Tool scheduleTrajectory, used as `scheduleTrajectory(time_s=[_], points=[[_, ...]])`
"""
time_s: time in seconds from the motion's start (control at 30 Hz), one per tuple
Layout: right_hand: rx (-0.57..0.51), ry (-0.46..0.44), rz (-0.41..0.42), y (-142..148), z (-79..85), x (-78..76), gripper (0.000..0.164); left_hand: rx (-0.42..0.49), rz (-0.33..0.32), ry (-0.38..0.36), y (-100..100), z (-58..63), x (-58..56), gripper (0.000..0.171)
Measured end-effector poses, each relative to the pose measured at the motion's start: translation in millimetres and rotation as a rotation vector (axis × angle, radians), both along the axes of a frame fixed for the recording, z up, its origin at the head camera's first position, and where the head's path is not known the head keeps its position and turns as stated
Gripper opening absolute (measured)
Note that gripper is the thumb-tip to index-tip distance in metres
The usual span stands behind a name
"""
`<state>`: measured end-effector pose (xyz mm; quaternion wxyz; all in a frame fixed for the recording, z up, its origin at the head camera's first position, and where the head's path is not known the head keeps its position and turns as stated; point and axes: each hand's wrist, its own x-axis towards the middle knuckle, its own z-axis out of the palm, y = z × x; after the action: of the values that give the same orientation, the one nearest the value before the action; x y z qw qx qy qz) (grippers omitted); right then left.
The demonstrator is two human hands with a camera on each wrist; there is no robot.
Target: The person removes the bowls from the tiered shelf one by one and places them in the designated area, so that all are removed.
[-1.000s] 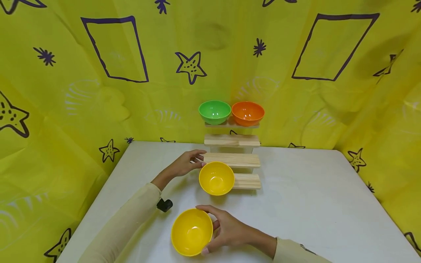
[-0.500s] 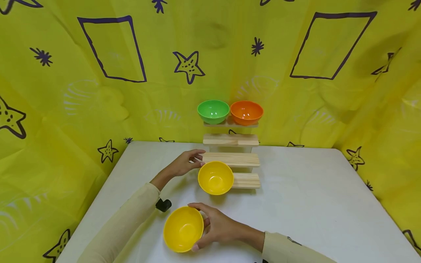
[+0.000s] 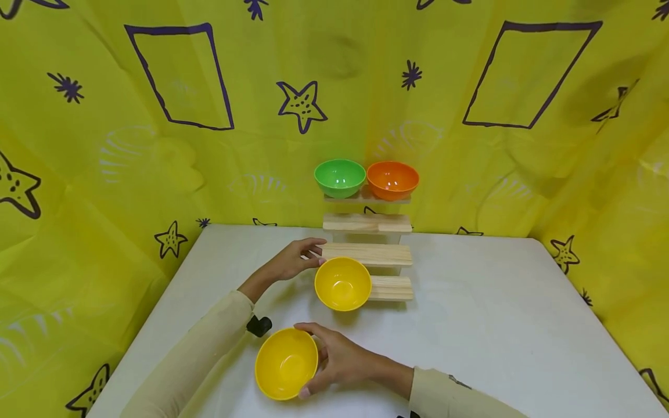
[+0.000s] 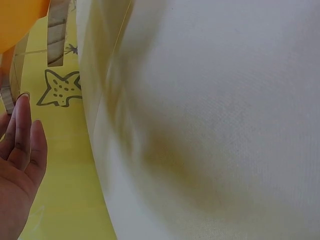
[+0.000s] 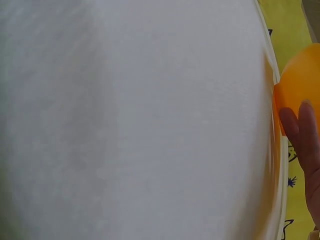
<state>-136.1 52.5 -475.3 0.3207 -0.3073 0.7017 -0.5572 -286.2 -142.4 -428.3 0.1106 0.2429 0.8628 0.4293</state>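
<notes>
My right hand (image 3: pixel 340 360) holds a yellow bowl (image 3: pixel 286 364) by its right side, low over the front of the table, thumb at the near rim and a finger at the far rim. The bowl tilts a little. A second yellow bowl (image 3: pixel 342 284) sits on the lowest step of a wooden step rack (image 3: pixel 391 254), at the left. My left hand (image 3: pixel 292 260) grips the left end of the step above, with the thumb right at that bowl's rim. In the left wrist view its other fingers (image 4: pixel 22 130) show loosely bent.
On the top step, a green bowl (image 3: pixel 341 179) and an orange bowl (image 3: pixel 393 181) stand side by side. The rack stands on a white table (image 3: pixel 486 325), backed by a yellow patterned curtain (image 3: pixel 251 162). A black wrist device (image 3: pixel 259 325) shows by the left sleeve.
My right hand has shifted left with its yellow bowl. The left hand, the rack and the bowls on it stay in place.
</notes>
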Motion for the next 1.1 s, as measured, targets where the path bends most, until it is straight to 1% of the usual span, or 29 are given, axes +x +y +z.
scheduleTrajectory(time_s=[0.1,0.3,0.4,0.53,0.77,0.93,1.1], points=[[0.032,0.026,0.001,1,2.1,-0.7,0.099,-0.005,0.005,-0.001,0,-0.7,-0.8,0.052],[0.096,0.157,-0.002,1,6.1,-1.6,0.097,-0.018,0.007,-0.005,1,1.3,-0.7,0.052],[0.110,0.177,0.000,1,7.2,-1.7,0.098,-0.022,0.007,-0.006,1,1.6,-0.7,0.052],[0.113,0.167,0.010,2,8.5,-2.3,0.099,-0.019,0.006,-0.003,1,2.6,0.4,0.051],[0.077,0.079,0.037,10,9.2,-3.0,0.100,-0.023,0.004,-0.005,2,2.1,0.7,0.052],[0.062,0.077,0.027,23,11.1,-4.6,0.097,-0.009,-0.003,-0.002,1,2.0,0.9,0.051],[0.077,0.093,0.024,38,12.4,-4.5,0.093,-0.010,-0.007,-0.001,1,2.1,0.3,0.051]])
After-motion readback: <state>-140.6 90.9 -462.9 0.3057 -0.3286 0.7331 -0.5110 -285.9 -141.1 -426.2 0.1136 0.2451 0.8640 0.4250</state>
